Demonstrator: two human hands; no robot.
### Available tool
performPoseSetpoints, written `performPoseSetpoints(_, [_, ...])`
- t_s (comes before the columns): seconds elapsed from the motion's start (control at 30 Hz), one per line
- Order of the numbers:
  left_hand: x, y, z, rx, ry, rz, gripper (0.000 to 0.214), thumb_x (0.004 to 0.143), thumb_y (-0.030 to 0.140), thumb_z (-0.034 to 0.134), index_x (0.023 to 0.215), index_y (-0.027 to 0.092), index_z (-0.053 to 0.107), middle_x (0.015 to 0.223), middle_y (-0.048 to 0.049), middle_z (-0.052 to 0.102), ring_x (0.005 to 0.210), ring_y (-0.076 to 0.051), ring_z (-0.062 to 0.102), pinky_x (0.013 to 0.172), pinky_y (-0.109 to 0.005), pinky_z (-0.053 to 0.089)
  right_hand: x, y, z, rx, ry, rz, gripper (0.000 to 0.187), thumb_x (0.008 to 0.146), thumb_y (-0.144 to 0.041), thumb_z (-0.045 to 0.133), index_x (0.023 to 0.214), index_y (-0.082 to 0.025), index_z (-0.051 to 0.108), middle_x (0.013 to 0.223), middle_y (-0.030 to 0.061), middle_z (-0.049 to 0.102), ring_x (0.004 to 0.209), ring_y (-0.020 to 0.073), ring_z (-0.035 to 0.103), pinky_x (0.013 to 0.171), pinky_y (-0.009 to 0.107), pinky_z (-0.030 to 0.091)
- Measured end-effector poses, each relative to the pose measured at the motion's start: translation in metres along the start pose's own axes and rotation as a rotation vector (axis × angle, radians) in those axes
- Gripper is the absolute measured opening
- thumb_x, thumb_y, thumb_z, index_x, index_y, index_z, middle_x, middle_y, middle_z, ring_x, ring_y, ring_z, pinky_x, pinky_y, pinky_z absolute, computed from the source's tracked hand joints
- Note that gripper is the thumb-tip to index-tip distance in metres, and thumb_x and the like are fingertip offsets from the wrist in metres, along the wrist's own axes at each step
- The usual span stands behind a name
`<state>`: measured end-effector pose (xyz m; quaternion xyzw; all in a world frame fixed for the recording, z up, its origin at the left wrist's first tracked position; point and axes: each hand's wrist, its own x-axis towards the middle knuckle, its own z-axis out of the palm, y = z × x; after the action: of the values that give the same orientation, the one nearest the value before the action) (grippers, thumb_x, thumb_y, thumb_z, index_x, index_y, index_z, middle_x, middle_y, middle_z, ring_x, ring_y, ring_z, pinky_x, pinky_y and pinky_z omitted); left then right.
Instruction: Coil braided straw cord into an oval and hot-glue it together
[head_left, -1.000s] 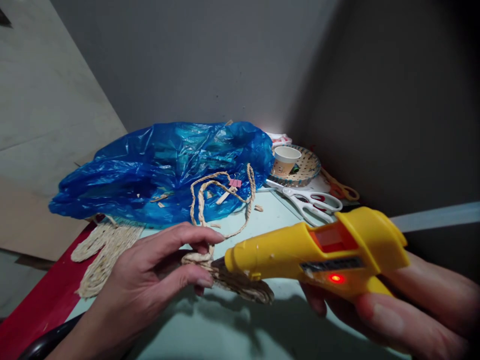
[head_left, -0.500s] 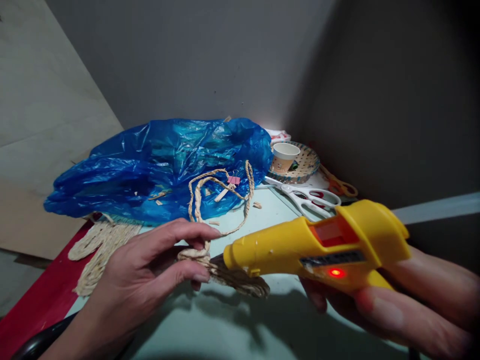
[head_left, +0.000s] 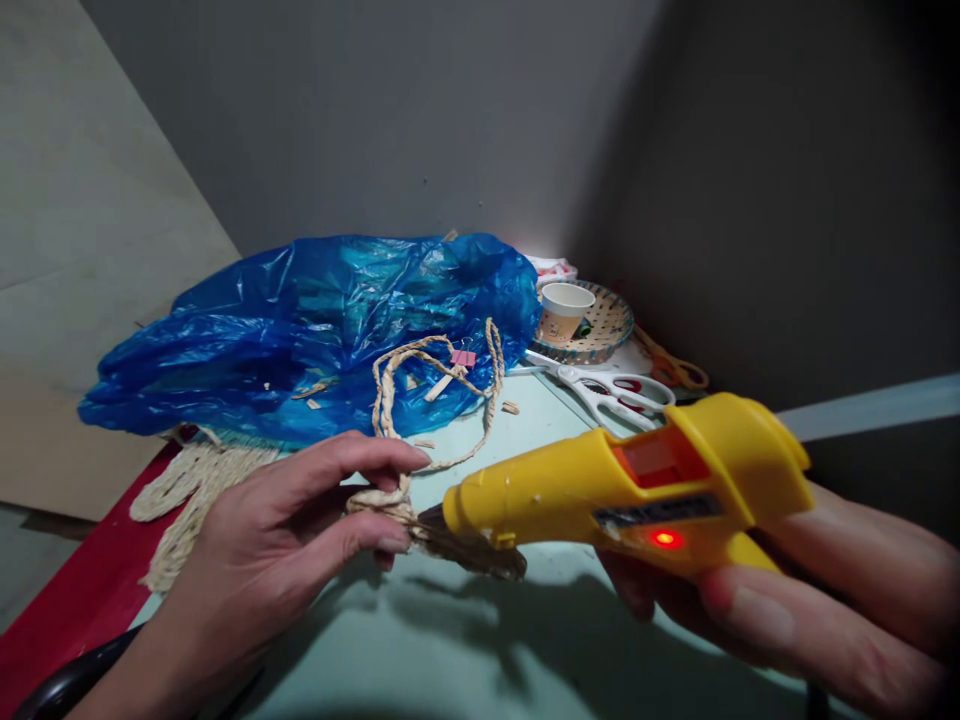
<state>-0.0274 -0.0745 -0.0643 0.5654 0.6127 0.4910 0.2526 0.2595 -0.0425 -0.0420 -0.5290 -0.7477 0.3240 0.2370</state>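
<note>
My left hand (head_left: 277,540) pinches a small woven piece of braided straw rope (head_left: 390,505) between thumb and fingers, low over the pale green table (head_left: 465,650). The loose end of the braid (head_left: 439,385) loops back across a blue plastic bag. My right hand (head_left: 810,610) grips a yellow hot glue gun (head_left: 622,490) with its red light on. The gun's nozzle touches the woven piece right beside my left fingertips.
A crumpled blue plastic bag (head_left: 300,330) lies behind the work. Coiled straw mats (head_left: 187,490) lie at the left on a red surface (head_left: 67,620). At the back right are a woven tray (head_left: 607,335) with a paper cup (head_left: 564,310), white scissors (head_left: 615,390) and orange scissors (head_left: 679,370).
Both hands, the woven piece and the glue gun have shifted slightly left and up in view. The grips are unchanged.
</note>
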Motion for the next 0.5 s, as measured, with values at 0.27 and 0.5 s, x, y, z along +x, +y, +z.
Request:
performPoseSetpoints(0.27, [0.000,0.002,0.000,-0.006,0.008,-0.022,0.029,0.067,0.025,0.081,0.087,0.045,0.080,0.073,0.0141,0.079,0.054,-0.005,0.069,0.055,-0.007,0.050,-0.008,-0.026,-0.005,0.077,-0.035,-0.016,0.043,0.089,-0.063,0.045,0.124,-0.045,0.065,0.099,-0.0028,0.078,0.090,0.0301,0.075,0.109,0.040,0.049])
performPoseSetpoints(0.5, [-0.002,0.003,0.000,0.034,0.021,-0.062,0.025,0.070,0.030,0.081,0.089,0.047,0.079,0.069,0.0171,0.077,0.053,-0.002,0.068,0.059,-0.004,0.048,-0.007,-0.027,-0.010,0.191,-0.105,-0.184,0.061,0.086,-0.070,0.050,0.140,-0.041,0.056,0.109,-0.0003,0.075,0.092,0.0313,0.076,0.085,0.039,0.064])
